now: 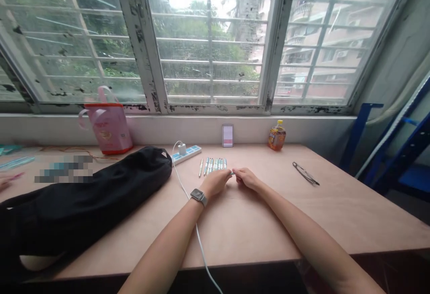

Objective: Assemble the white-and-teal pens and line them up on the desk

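Observation:
My left hand, with a watch on its wrist, is closed on a pen just in front of a row of pens. My right hand pinches the other end of that small pen, and most of it is hidden by the fingers. The row of several pens lies side by side on the table beyond my left hand. One gold-coloured pen lies a little apart at the row's left end.
A black bag covers the table's left part. A white cable runs from the power strip under my left forearm. Glasses lie right; a phone, bottle and pink bag stand behind. Another person's hand shows far left.

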